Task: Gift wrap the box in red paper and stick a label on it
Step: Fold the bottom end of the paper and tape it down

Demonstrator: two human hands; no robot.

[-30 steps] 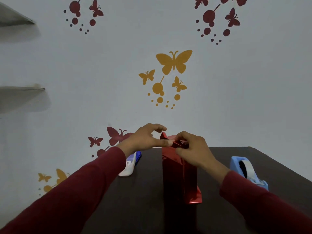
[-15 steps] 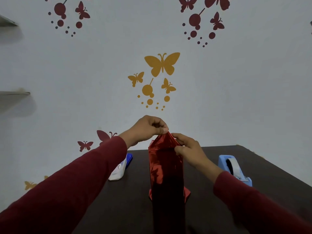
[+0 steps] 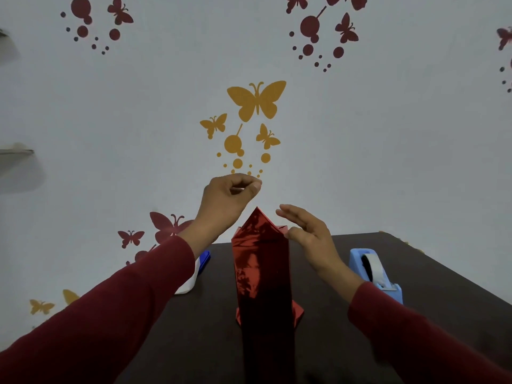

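Observation:
A tall box wrapped in shiny red paper [image 3: 260, 267] stands upright in the middle of the dark table [image 3: 429, 275]. Its top end is folded into a pointed flap that sticks up, and red paper flares out at its base. My left hand [image 3: 227, 198] hovers above and left of the point, fingertips pinched together with nothing visible in them. My right hand [image 3: 307, 234] is open with fingers spread, its thumb side against the box's upper right corner.
A light blue tape dispenser [image 3: 374, 273] with white tape stands right of the box. A white and blue object [image 3: 198, 270] lies to the left, partly hidden behind my left sleeve. The wall with butterfly decals runs close behind the table.
Both hands have let go of the top flap. My left hand rose above the point and my right hand opened beside the box. The flap now stands up as a peak.

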